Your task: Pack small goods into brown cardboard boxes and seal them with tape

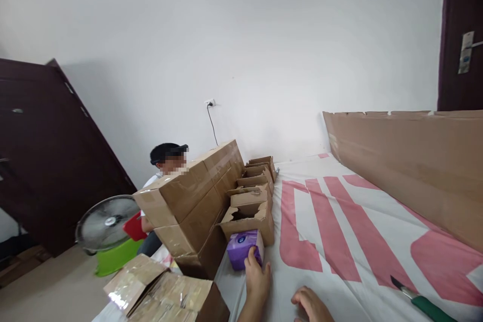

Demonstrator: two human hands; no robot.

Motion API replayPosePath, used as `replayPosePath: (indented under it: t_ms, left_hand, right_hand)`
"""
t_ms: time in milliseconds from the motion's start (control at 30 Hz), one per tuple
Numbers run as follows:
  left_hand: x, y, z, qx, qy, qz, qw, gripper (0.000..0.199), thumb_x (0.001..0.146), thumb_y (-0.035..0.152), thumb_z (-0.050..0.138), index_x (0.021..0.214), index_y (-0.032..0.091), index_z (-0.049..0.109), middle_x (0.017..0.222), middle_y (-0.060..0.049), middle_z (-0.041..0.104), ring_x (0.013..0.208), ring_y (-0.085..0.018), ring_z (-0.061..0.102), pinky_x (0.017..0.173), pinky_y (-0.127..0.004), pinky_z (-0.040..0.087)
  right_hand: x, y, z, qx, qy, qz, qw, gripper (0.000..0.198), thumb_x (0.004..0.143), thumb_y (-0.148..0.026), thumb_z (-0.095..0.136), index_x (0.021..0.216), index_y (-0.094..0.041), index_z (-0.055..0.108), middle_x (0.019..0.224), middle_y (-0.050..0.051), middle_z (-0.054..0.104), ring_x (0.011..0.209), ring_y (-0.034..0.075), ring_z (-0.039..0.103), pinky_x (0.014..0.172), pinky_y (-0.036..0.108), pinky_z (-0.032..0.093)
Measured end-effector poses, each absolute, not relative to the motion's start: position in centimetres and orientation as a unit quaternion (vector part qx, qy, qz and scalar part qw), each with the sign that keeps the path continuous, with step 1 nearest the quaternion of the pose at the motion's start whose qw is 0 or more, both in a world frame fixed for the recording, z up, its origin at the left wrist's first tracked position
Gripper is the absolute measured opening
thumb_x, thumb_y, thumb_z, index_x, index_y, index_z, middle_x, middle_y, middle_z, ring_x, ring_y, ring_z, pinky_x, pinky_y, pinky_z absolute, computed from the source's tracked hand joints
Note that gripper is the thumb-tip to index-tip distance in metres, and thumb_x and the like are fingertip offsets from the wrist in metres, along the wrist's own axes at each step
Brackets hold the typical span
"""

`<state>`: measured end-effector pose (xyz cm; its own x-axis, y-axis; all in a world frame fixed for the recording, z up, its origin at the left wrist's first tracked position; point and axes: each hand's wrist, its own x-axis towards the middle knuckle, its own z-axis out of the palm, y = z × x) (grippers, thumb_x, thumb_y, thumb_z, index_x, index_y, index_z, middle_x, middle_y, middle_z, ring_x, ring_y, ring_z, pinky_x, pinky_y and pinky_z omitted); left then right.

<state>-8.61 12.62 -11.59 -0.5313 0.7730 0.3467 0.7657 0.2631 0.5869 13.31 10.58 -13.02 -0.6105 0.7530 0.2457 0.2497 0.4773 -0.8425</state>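
A purple soft pack [243,250], which looks like a tissue pack, sits on the covered surface before an open cardboard box [249,221]. My left hand [257,276] touches the pack's near right side with its fingers, its thumb standing apart and not wrapped round the pack. Lower down and to the right, my right hand [311,304] is over the cloth with loosely bent fingers and nothing in it. Part of this hand is cut off by the bottom edge. A green-handled knife [422,302] lies to its right.
Closed cartons [196,191] are stacked left of a row of opened boxes [260,173]. More taped cartons [169,294] stand at the near left. A person in a black cap [166,153] is behind the stack, beside a fan [109,221]. A cardboard panel [407,161] borders the right.
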Motion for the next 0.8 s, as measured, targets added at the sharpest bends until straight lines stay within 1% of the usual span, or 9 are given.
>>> replayPosePath:
  t_ms: [167, 267, 400, 500, 567, 633, 700, 767, 800]
  left_hand:
    - [-11.3, 16.1, -9.7, 0.472, 0.817, 0.332, 0.008, 0.07, 0.073, 0.012, 0.057, 0.139, 0.006, 0.036, 0.124, -0.023, 0.056, 0.123, -0.035, 0.052, 0.106, -0.043, 0.036]
    - [-11.6, 15.6, -9.7, 0.479, 0.817, 0.32, 0.014, 0.074, 0.075, 0.015, 0.058, 0.144, 0.008, 0.031, 0.138, -0.022, 0.05, 0.134, -0.034, 0.043, 0.111, -0.042, 0.031]
    - [-10.4, 13.8, -10.2, 0.495, 0.811, 0.312, 0.017, 0.062, 0.084, 0.017, 0.045, 0.143, 0.002, 0.033, 0.149, -0.023, 0.039, 0.143, -0.03, 0.03, 0.118, -0.038, 0.021]
    - [-8.7, 12.3, -10.6, 0.488, 0.817, 0.304, 0.044, 0.056, 0.084, 0.018, 0.044, 0.135, -0.004, 0.042, 0.146, -0.029, 0.04, 0.142, -0.035, 0.029, 0.119, -0.045, 0.016]
    - [-7.4, 10.6, -11.1, 0.488, 0.817, 0.296, 0.081, 0.056, 0.081, 0.019, 0.047, 0.134, -0.001, 0.046, 0.146, -0.029, 0.041, 0.143, -0.035, 0.029, 0.119, -0.048, 0.015]
    - [-6.4, 7.7, -11.5, 0.505, 0.803, 0.286, 0.134, 0.058, 0.078, 0.024, 0.054, 0.132, 0.006, 0.051, 0.148, -0.023, 0.042, 0.144, -0.033, 0.028, 0.119, -0.047, 0.018]
    - [-6.2, 3.5, -11.2, 0.542, 0.77, 0.274, 0.198, 0.056, 0.07, 0.031, 0.066, 0.124, 0.016, 0.061, 0.148, -0.014, 0.046, 0.142, -0.032, 0.033, 0.116, -0.044, 0.027]
    - [-7.2, -1.6, -9.7, 0.586, 0.715, 0.262, 0.275, 0.055, 0.057, 0.041, 0.079, 0.109, 0.025, 0.071, 0.139, -0.008, 0.058, 0.134, -0.033, 0.045, 0.11, -0.043, 0.038]
    - [-8.4, -4.2, -8.4, 0.608, 0.661, 0.249, 0.362, 0.056, 0.058, 0.048, 0.078, 0.109, 0.027, 0.071, 0.132, -0.009, 0.063, 0.128, -0.034, 0.052, 0.105, -0.044, 0.042]
  right_hand:
    - [13.2, 10.9, -13.7, -0.322, -0.803, 0.394, 0.31, 0.034, 0.06, -0.01, 0.049, 0.092, -0.022, 0.054, 0.097, 0.004, 0.059, 0.086, 0.02, 0.059, 0.08, 0.03, 0.048]
    - [13.2, 10.8, -13.6, -0.319, -0.799, 0.388, 0.331, 0.03, 0.061, -0.01, 0.049, 0.088, -0.022, 0.053, 0.092, 0.003, 0.059, 0.083, 0.019, 0.059, 0.078, 0.029, 0.048]
    - [13.2, 10.6, -13.1, -0.307, -0.801, 0.377, 0.35, 0.023, 0.063, -0.011, 0.049, 0.083, -0.021, 0.052, 0.087, 0.003, 0.059, 0.08, 0.02, 0.059, 0.076, 0.03, 0.049]
    - [13.4, 10.4, -12.8, -0.287, -0.804, 0.375, 0.361, 0.017, 0.067, -0.012, 0.049, 0.081, -0.021, 0.053, 0.086, 0.004, 0.059, 0.081, 0.02, 0.059, 0.077, 0.032, 0.049]
    - [13.5, 10.3, -12.7, -0.279, -0.802, 0.379, 0.368, 0.014, 0.071, -0.014, 0.049, 0.081, -0.022, 0.054, 0.085, 0.004, 0.06, 0.081, 0.021, 0.06, 0.076, 0.032, 0.05]
    - [13.6, 10.2, -12.7, -0.273, -0.799, 0.387, 0.371, 0.011, 0.075, -0.017, 0.05, 0.082, -0.022, 0.056, 0.086, 0.004, 0.062, 0.082, 0.021, 0.061, 0.076, 0.033, 0.05]
    - [13.8, 10.2, -12.6, -0.27, -0.799, 0.397, 0.363, 0.009, 0.079, -0.021, 0.051, 0.083, -0.022, 0.058, 0.087, 0.005, 0.063, 0.083, 0.022, 0.062, 0.078, 0.034, 0.051]
    - [13.9, 10.2, -12.7, -0.27, -0.803, 0.399, 0.35, 0.009, 0.081, -0.025, 0.052, 0.083, -0.022, 0.06, 0.088, 0.006, 0.064, 0.084, 0.023, 0.063, 0.078, 0.034, 0.052]
    - [13.9, 10.2, -12.7, -0.27, -0.807, 0.397, 0.344, 0.009, 0.082, -0.026, 0.052, 0.083, -0.022, 0.06, 0.088, 0.006, 0.064, 0.083, 0.023, 0.063, 0.077, 0.034, 0.052]
